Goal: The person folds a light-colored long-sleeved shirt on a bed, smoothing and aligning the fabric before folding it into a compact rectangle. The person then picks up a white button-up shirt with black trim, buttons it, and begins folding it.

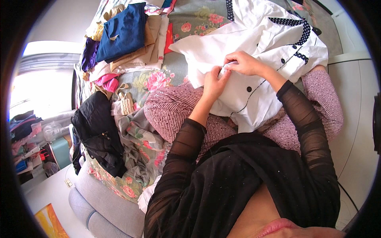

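A white shirt [214, 49] with black patterned trim [285, 21] and black buttons [249, 89] lies spread over my crossed legs and the bed. Near the middle of the shirt, my left hand [215, 82] pinches a small fold of the white cloth. Right beside it, my right hand [243, 64] grips the same fold between thumb and fingers. The fingertips of both hands nearly meet there. A dark sliver shows between the fingers of my left hand, too small to identify.
A floral bedsheet [190, 23] covers the bed. To the left stands a stack of folded clothes topped by a dark blue garment [122, 32]. A black jacket [98, 134] lies nearer, above a grey padded bed edge [110, 202]. White cabinet doors [351, 98] stand at right.
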Action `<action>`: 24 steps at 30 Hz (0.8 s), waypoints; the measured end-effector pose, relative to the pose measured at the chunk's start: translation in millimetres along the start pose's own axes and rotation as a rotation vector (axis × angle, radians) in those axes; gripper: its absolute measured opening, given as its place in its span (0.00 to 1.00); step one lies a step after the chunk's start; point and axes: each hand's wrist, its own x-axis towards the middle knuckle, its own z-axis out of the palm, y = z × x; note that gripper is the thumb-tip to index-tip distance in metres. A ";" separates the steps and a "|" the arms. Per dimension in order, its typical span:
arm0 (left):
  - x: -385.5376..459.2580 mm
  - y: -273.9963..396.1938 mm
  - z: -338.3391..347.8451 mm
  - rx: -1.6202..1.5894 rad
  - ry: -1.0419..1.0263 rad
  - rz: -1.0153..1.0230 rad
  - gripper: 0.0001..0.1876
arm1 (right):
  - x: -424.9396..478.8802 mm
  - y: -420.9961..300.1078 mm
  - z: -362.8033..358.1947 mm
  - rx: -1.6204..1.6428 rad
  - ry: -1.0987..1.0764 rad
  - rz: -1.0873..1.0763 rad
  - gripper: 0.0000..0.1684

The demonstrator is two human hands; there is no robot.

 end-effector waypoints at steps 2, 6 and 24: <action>0.2 -9.5 4.1 -0.155 0.000 0.001 0.18 | 1.0 -2.3 -1.4 -0.025 -0.021 -0.009 0.10; -1.6 0.2 0.9 -0.234 -0.040 -0.091 0.16 | 1.0 1.5 -3.9 -0.087 -0.036 -0.031 0.11; -4.5 -3.3 5.4 0.015 0.011 0.088 0.14 | 4.7 7.2 -3.6 0.043 -0.100 0.038 0.09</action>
